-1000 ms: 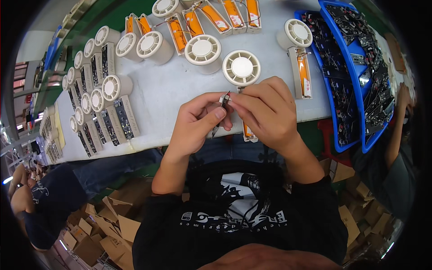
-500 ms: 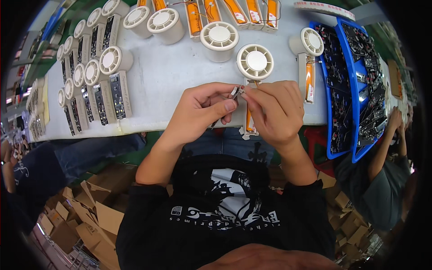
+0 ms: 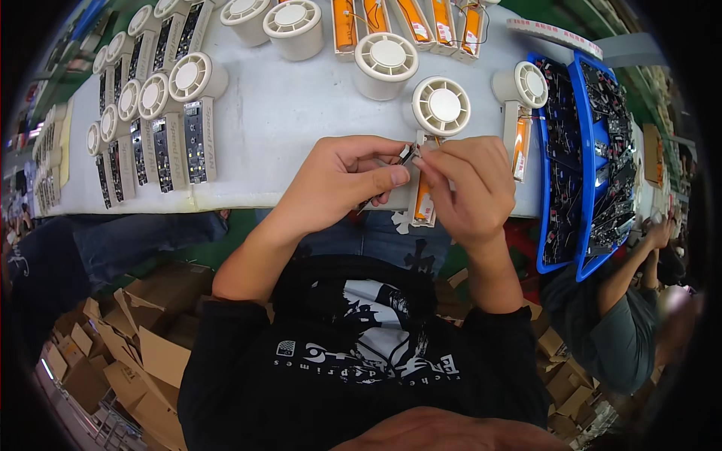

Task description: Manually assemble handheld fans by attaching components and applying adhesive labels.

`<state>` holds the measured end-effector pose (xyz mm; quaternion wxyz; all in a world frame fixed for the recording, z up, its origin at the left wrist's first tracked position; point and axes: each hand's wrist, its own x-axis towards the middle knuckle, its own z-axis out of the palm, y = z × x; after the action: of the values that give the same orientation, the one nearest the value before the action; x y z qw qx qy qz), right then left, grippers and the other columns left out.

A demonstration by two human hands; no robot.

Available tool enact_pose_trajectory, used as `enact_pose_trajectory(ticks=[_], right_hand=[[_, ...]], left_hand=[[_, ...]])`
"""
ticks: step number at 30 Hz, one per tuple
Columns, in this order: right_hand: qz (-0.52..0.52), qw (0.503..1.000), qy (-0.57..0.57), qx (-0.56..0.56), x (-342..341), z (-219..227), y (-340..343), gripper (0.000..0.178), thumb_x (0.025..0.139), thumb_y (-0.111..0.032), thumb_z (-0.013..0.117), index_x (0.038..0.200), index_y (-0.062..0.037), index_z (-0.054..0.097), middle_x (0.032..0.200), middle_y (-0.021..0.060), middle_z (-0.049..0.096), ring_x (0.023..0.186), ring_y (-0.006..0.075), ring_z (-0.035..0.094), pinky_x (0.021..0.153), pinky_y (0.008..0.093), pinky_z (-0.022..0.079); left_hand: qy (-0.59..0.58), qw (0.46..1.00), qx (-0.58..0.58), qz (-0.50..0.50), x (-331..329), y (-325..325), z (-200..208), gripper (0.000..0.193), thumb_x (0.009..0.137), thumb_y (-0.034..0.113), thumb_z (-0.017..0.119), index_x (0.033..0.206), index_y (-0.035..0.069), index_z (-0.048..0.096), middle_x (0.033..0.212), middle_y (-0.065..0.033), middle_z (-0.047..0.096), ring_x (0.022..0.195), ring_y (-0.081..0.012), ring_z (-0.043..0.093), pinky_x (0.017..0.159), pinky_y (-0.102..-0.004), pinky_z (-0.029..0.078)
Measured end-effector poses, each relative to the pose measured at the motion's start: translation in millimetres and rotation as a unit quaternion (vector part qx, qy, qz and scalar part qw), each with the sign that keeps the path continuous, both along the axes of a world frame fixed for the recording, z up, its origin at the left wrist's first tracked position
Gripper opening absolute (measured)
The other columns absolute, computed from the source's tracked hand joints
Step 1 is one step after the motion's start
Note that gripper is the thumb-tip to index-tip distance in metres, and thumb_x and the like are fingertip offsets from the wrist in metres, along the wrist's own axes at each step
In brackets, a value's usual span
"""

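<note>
A small dark circuit board (image 3: 407, 155) is pinched between the thumb and fingers of my left hand (image 3: 335, 180), tilted, with its upper end toward the right. My right hand (image 3: 475, 188) is closed in a pinch at that same end; what its fingertips hold is too small and covered to make out. Behind and below my hands lies a cream handheld fan (image 3: 441, 106), its round head away from me. An orange battery (image 3: 423, 201) shows in its open handle, partly covered by my right hand.
Fans with boards in their handles (image 3: 197, 143) stand in rows at the left. More fans (image 3: 386, 64) and handles with orange batteries (image 3: 410, 21) lie at the far side. Blue trays (image 3: 583, 161) of dark boards stand at the right, near another person's arms (image 3: 628, 270). Cardboard boxes (image 3: 143, 353) lie below.
The whole view has shifted slightly. The circuit board has turned in my left hand and shows more of its dark face. Both hands stay together over the fan handle.
</note>
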<state>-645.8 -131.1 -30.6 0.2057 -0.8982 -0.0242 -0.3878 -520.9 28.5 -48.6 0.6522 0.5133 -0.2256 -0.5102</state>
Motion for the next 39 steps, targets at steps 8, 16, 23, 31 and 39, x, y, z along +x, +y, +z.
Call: enact_pose_trajectory(ticks=[8,16,23,31,39], right_hand=[[0.07,0.984,0.12,0.107,3,18,-20,0.021,0.069,-0.002,0.082,0.088,-0.0028,0.074,0.082,0.007,0.067,0.072,0.0239,0.056,0.065,0.0336,0.044],[0.126,0.974,0.152,0.108,4,21,-26,0.024,0.069,-0.003,0.08,0.092,-0.0052,0.076,0.082,0.0052,0.067,0.079,0.0242,0.057,0.07,0.0331,0.045],[0.026,0.971,0.13,0.199,-4,24,-4,0.028,0.071,0.0,0.078,0.098,-0.0037,0.074,0.09,0.008,0.064,0.086,0.0263,0.058,0.074,0.0344,0.047],[0.033,0.986,0.145,0.075,-2,16,-10,0.034,0.073,0.001,0.077,0.106,-0.0039,0.071,0.092,0.0087,0.06,0.092,0.026,0.058,0.076,0.0348,0.047],[-0.14,0.908,0.283,0.277,-52,77,33,0.032,0.083,-0.003,0.073,0.114,-0.0041,0.066,0.079,0.0093,0.062,0.063,0.0276,0.058,0.058,0.0361,0.046]], left_hand=[[0.087,0.993,-0.015,-0.074,13,0,0,0.035,0.094,0.013,0.072,0.122,-0.007,0.066,0.088,-0.0048,0.069,0.07,-0.0065,0.058,0.058,-0.0225,0.046],[0.069,0.99,0.005,-0.125,16,-2,3,0.031,0.095,0.012,0.07,0.119,-0.008,0.066,0.089,-0.0057,0.069,0.069,-0.0077,0.059,0.059,-0.023,0.047],[0.106,0.989,-0.001,-0.1,16,1,4,0.025,0.098,0.015,0.065,0.114,-0.005,0.067,0.089,-0.0063,0.068,0.07,-0.0111,0.064,0.059,-0.0244,0.051],[0.101,0.99,0.006,-0.099,16,-1,-1,0.03,0.098,0.009,0.061,0.125,-0.004,0.062,0.096,-0.0074,0.065,0.069,-0.0136,0.063,0.062,-0.0249,0.053],[-0.23,0.972,-0.018,-0.032,-36,5,52,0.051,0.096,-0.002,0.057,0.145,0.001,0.044,0.101,-0.0094,0.068,0.079,-0.0166,0.068,0.069,-0.0309,0.056]])
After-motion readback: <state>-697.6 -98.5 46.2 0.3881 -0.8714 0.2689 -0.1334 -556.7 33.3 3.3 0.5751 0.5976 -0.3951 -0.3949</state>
